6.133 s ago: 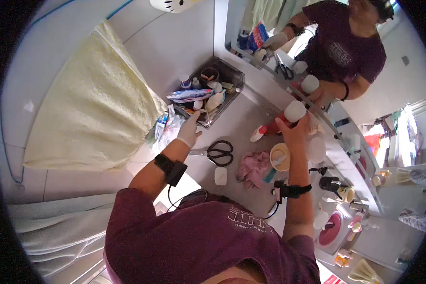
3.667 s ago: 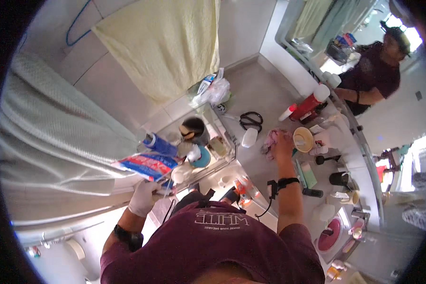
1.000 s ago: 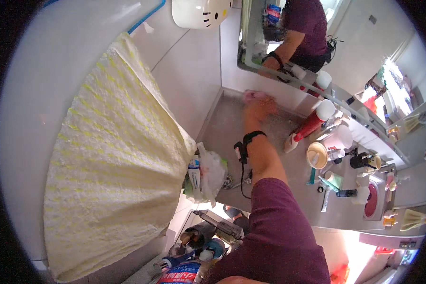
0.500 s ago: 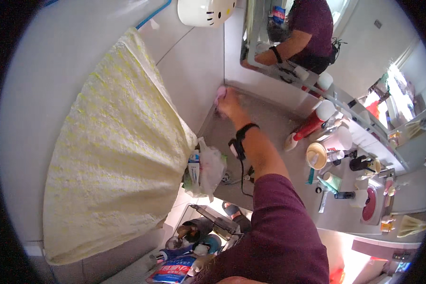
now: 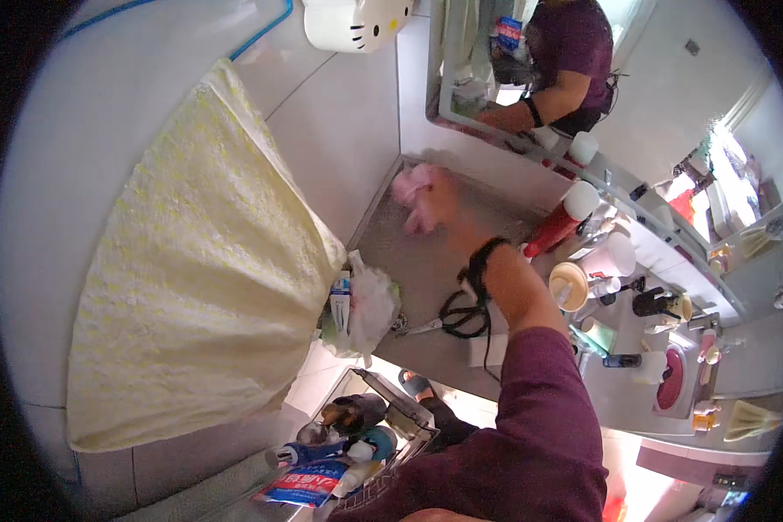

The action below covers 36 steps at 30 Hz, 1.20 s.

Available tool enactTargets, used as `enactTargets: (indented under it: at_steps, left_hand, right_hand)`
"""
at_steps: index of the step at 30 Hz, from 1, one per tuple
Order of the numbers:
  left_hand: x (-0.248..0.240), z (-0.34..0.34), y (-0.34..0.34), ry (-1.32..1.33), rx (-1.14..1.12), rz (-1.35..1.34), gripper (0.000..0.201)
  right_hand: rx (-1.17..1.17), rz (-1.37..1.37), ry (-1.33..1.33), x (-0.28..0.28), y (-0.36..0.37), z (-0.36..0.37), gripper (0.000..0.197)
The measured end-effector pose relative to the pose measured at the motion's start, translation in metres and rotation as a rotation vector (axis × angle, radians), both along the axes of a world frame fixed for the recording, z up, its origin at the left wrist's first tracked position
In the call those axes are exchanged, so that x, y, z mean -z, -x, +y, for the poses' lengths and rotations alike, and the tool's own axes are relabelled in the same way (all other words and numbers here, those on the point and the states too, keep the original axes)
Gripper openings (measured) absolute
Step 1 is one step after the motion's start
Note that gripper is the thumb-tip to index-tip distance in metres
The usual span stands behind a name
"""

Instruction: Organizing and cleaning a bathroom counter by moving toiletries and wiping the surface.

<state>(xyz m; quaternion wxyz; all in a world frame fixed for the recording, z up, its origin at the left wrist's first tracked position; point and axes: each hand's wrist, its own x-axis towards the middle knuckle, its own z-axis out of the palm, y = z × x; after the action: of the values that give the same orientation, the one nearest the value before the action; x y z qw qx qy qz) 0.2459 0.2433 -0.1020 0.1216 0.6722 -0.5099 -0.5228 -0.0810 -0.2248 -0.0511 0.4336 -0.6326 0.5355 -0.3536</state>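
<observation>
My right hand (image 5: pixel 441 198), blurred by motion, presses a crumpled pink cloth (image 5: pixel 411 185) on the grey countertop (image 5: pixel 426 274), near its back left corner. Its fingers are closed on the cloth, and a black band (image 5: pixel 485 258) circles the wrist. Below the forearm lies a pair of scissors (image 5: pixel 465 320) with black handles. A small white box (image 5: pixel 487 350) is partly covered by my sleeve. My left hand is out of sight. At the lower middle, close to my body, is a basket (image 5: pixel 400 396) with bottles and a blue and red packet (image 5: pixel 304 483) in it.
A pale yellow towel (image 5: pixel 200 278) hangs at the left. Beside it sits a plastic bag (image 5: pixel 376 304) with a small carton (image 5: pixel 340 304). Along the right stand a red bottle (image 5: pixel 552 230), a beige cup (image 5: pixel 569 285) and several toiletries under a mirror (image 5: pixel 652 96).
My right hand has drawn the pink cloth slightly out from the corner, toward the right and nearer. The scissors and white box have come into view as my arm and head shifted.
</observation>
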Motion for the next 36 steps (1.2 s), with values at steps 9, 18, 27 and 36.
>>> enactTargets:
  at_steps: [9,18,27,36]
  left_hand:
    - [-0.003,0.021,0.002,-0.032,-0.037,-0.015,0.038]
    - [-0.023,0.014,-0.024,-0.039,0.042,-0.034,0.037]
    - [-0.032,0.051,-0.015,-0.031,-0.039,-0.068,0.036]
    - [-0.025,0.043,-0.007,0.025,0.005,-0.02,0.035]
  right_hand:
    - [0.028,0.859,0.448,0.122,-0.03,-0.04,0.04]
    - [-0.524,0.863,0.13,-0.015,0.039,0.092,0.044]
    - [-0.211,1.027,0.483,0.112,0.022,-0.036,0.051]
    - [-0.363,1.24,0.124,0.072,0.116,0.067,0.047]
